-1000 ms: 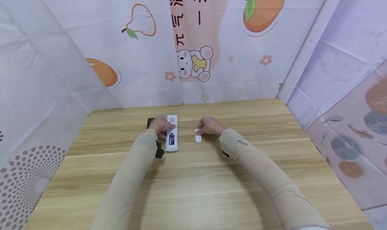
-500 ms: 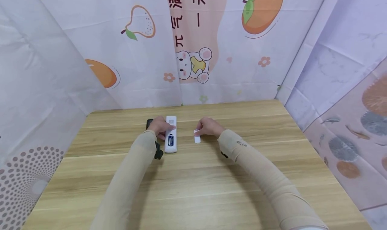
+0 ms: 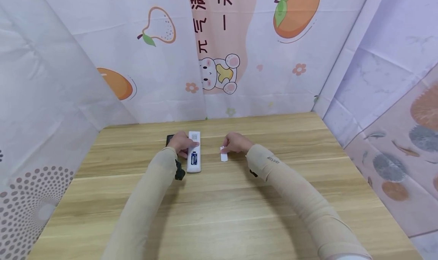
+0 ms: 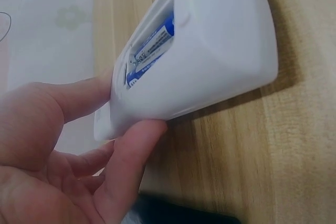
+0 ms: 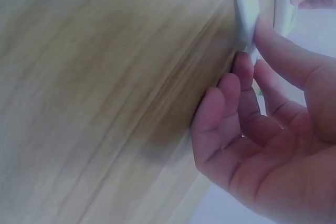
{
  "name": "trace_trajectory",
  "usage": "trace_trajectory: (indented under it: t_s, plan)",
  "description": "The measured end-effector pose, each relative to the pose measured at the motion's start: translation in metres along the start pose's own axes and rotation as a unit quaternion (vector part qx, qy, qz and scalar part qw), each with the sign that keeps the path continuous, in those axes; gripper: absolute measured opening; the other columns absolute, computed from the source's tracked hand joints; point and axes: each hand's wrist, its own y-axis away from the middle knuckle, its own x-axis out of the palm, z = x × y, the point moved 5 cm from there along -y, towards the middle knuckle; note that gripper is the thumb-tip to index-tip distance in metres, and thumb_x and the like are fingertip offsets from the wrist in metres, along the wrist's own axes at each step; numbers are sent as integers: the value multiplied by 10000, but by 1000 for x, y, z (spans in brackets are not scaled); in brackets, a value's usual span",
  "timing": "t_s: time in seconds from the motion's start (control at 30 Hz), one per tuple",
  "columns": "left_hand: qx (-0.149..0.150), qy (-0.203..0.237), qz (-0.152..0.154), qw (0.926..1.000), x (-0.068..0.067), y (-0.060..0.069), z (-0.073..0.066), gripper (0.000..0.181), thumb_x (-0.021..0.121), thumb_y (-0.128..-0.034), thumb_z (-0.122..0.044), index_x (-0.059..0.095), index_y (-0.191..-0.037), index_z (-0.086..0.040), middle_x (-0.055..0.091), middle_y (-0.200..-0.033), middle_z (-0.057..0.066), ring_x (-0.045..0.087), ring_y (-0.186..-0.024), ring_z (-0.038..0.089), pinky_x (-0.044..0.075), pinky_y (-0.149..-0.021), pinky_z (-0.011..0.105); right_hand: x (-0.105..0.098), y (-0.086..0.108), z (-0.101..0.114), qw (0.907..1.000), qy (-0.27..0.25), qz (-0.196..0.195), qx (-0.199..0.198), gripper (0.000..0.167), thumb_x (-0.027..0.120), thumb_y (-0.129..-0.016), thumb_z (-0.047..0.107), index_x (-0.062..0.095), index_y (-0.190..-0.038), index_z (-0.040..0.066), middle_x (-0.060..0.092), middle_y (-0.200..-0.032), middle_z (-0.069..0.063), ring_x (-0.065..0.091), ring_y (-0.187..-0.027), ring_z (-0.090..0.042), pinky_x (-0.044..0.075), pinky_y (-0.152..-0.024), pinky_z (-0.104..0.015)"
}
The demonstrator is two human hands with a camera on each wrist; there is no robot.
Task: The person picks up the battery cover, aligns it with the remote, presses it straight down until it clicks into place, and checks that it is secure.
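Observation:
A white remote control [image 3: 194, 168] lies back side up on the table, its battery compartment uncovered. Blue batteries [image 4: 152, 48] sit inside that compartment. My left hand [image 3: 180, 142] grips the remote by its left side, thumb and fingers at its edges in the left wrist view. To the right, my right hand [image 3: 237, 143] pinches a small white battery cover [image 3: 224, 157] between thumb and fingers. The right wrist view has this cover [image 5: 248, 3] tilted close to the tabletop; whether it touches the wood I cannot tell.
A dark object [image 3: 169, 139] lies behind my left hand, mostly hidden by it. The wooden table [image 3: 219, 214] reaches back to a printed curtain [image 3: 164, 77], with more curtain at both sides.
The head view has shifted slightly. Both hands, the remote and the battery cover keep their places on the table.

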Motion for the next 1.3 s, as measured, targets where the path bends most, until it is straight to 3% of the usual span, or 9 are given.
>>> trace_trajectory:
  t_s: [0.27, 0.47, 0.87, 1.1, 1.3]
  plan:
    - [108, 72, 17, 9999, 0, 2, 0, 289, 728, -959, -259, 625, -1030, 2, 649, -903, 151, 627, -731, 233, 606, -603, 338, 5, 3, 4, 9997, 201, 145, 1, 185, 793, -912, 231, 695, -921, 74, 619, -806, -24, 462, -559, -124, 411, -512, -244]
    - [51, 138, -126, 9998, 3, -2, 1, 321, 736, -952, -251, 604, -1095, 4, 646, -918, 153, 628, -721, 230, 603, -585, 333, 5, 6, 6, 9999, -2, 89, -48, 183, 775, -926, 197, 665, -949, 52, 653, -812, -57, 586, -651, -158, 515, -568, -256]
    - [81, 265, -56, 9996, 1, 5, 2, 341, 722, -966, -244, 601, -1155, 12, 671, -989, 175, 648, -786, 263, 605, -610, 333, 12, 8, 4, 9893, -1452, 107, 43, 207, 728, -951, 89, 595, -1077, -9, 678, -853, -152, 668, -633, -208, 612, -613, -339]
    - [398, 385, 102, 9984, -1, 5, 3, 426, 678, -996, -233, 525, -1299, 26, 663, -1058, 178, 662, -818, 247, 606, -652, 322, 10, 7, 0, 9836, -1796, 149, 42, 193, 706, -955, 43, 594, -1099, -21, 660, -910, -165, 668, -657, -228, 617, -629, -351]
    - [450, 668, 248, 9964, -2, 2, 10, 457, 684, -997, -239, 518, -1349, 0, 662, -1111, 161, 663, -870, 236, 606, -712, 320, 10, 7, 0, 9800, -1961, 336, 34, 194, 671, -959, -15, 598, -1138, -27, 637, -892, -166, 659, -688, -227, 618, -650, -351]
